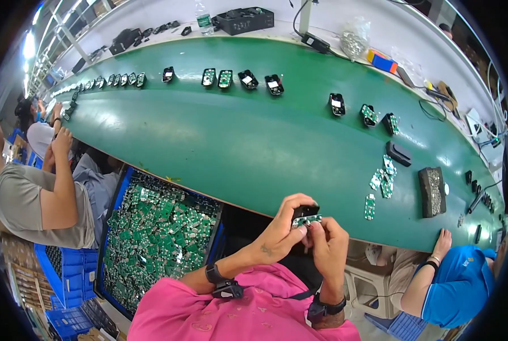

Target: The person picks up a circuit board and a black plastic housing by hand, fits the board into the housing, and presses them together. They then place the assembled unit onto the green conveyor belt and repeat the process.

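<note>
Just past the table's front edge, my left hand [282,227] is closed round a small black plastic housing [305,211]. A green circuit board [307,220] sits tilted at the housing's near side, with the left thumb against it. Thumb and fingers of my right hand [330,243] pinch at the board's lower edge. Something tiny and reddish shows by those fingertips, too small to name. Loose green circuit boards [387,184] lie on the table to the right, beside a closed black housing [399,153].
Open black housings with boards [225,78] stand in a row across the green table [225,142]. A blue crate [123,190] full of boards is at my left. A grey-brown block [432,192] lies at right. Co-workers sit on both sides, one in a blue shirt [458,284].
</note>
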`<state>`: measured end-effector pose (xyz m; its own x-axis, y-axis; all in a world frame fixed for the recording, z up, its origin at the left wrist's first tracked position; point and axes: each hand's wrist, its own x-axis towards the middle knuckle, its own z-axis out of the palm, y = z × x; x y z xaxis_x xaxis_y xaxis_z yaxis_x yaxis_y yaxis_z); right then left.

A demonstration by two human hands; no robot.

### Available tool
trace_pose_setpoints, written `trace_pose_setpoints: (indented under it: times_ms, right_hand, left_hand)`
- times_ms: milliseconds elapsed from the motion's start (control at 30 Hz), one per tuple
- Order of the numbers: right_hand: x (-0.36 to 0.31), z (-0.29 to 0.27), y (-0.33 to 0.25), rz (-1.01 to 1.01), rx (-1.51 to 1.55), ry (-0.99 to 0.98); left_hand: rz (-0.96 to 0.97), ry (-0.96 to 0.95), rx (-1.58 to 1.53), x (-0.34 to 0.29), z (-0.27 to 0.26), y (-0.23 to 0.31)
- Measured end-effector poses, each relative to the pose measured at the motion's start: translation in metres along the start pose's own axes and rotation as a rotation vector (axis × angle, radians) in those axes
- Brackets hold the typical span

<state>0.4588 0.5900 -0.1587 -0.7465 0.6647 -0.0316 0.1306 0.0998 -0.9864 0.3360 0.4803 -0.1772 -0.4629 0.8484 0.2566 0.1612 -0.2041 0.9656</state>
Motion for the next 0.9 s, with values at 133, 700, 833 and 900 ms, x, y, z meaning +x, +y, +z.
trace_pose_setpoints:
  times_ms: [133, 700, 833, 900]
  right_hand:
    - [-0.008, -0.001, -0.003, 0.044, 0.182, 0.074]
    - [0.004, -0.007, -0.020, -0.147, -0.140, 0.026]
    - [0.008, -0.005, -0.021, -0.265, -0.204, 0.172]
    - [0.009, 0.000, -0.020, -0.309, -0.243, 0.178]
  left_hand:
    - [-0.055, -0.035, 0.160, -0.003, -0.009, 0.007]
    - [0.070, 0.050, 0.210, 0.006, -0.005, 0.016]
    - [-0.257, -0.093, -0.481, 0.000, -0.007, 0.028]
    - [-0.278, -0.082, -0.373, 0.003, -0.009, 0.026]
